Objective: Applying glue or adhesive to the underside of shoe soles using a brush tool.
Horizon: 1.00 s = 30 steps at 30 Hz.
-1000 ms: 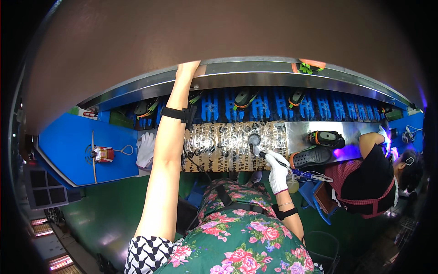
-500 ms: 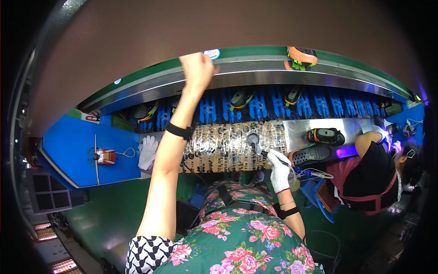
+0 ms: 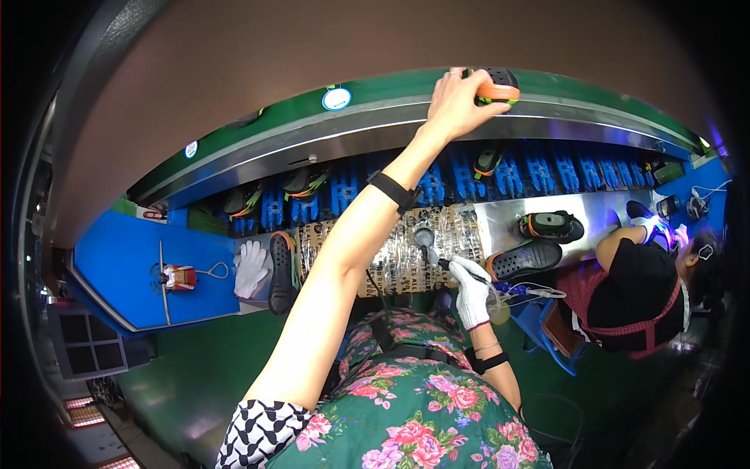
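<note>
Across the bench, my bare left hand (image 3: 461, 103) reaches up to the green belt. Its thumb and fingers close round a dark perforated shoe (image 3: 500, 84) with an orange edge. My right hand (image 3: 472, 292), in a white knitted glove, is closed on a slim dark-handled tool (image 3: 444, 263) over the bench. The tool's far end meets a round grey piece (image 3: 423, 237); whether the two are joined I cannot tell. Beneath lies a bench top (image 3: 398, 270) wrapped in printed brown paper and clear film. To the right of it rests a dark perforated shoe (image 3: 525, 259).
Blue racks (image 3: 562, 173) holding several shoes run under the belt's metal edge (image 3: 375, 125). Another shoe (image 3: 551, 225) lies on the metal plate. At left are a dark shoe (image 3: 282, 272), a white glove (image 3: 251, 270) and a blue table (image 3: 117, 258). A co-worker (image 3: 637, 281) sits at right.
My left hand has moved right along the belt and taken hold of the orange-edged shoe. My gloved right hand stays nearly in place with the tool.
</note>
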Motion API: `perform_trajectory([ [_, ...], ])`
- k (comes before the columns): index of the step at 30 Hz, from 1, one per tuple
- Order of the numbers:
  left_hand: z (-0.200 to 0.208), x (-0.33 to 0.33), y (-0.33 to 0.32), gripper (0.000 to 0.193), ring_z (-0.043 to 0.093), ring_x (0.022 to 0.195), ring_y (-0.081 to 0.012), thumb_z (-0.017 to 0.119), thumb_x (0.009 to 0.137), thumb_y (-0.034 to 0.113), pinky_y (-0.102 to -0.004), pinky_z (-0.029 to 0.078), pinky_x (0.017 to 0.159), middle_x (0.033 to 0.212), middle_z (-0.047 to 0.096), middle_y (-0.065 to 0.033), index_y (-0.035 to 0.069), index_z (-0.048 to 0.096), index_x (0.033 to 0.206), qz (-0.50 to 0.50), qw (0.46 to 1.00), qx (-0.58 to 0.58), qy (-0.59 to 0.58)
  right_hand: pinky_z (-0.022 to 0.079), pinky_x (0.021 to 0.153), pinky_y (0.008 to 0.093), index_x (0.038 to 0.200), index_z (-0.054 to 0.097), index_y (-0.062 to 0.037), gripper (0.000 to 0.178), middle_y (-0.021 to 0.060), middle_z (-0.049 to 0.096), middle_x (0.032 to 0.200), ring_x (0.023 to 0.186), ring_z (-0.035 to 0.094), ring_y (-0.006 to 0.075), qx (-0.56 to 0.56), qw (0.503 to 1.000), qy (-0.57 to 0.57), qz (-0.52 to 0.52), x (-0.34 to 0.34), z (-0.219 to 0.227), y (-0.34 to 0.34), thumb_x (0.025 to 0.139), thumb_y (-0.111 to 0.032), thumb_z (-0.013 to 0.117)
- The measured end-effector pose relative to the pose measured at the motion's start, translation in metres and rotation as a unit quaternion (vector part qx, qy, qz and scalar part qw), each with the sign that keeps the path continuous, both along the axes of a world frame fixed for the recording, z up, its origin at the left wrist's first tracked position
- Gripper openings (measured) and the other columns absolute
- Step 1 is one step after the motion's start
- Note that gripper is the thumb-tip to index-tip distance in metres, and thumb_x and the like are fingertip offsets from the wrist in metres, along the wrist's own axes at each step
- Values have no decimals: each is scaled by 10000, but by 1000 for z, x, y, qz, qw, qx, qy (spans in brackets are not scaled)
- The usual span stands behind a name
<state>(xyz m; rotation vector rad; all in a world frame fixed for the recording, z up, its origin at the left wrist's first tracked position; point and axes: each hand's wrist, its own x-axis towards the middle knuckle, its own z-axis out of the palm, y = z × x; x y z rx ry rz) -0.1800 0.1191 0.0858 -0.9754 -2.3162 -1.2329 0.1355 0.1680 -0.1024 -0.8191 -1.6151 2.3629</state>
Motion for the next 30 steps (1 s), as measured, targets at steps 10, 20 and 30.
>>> perform_trajectory([
  [10, 7, 37, -105, 387, 472, 1303, -281, 871, 768, 222, -420, 432, 1060, 1417, 444, -148, 45, 589, 963, -93, 977, 170, -85, 493, 634, 242, 1052, 735, 38, 218, 89, 744, 911, 729, 664, 135, -5, 999, 16, -29, -3, -3, 8, 838, 3, 747],
  [20, -38, 129, -150, 456, 394, 1351, -342, 762, 808, 245, -454, 351, 1127, 1434, 344, -181, 90, 646, 1221, 62, 977, 203, -24, 486, 626, 226, 1067, 727, 35, 219, 79, 731, 914, 706, 639, 127, -35, 999, 3, -29, -8, -14, 17, 848, 32, 729],
  [30, -46, 125, -110, 889, 591, 1154, -224, 666, 844, -97, -360, 498, 993, 1262, 536, -132, 147, 189, 1553, 30, 847, 474, -241, 486, 619, 219, 1093, 706, 61, 232, 90, 718, 897, 687, 627, 119, -27, 998, 4, -52, -4, -4, 14, 863, 32, 713],
])
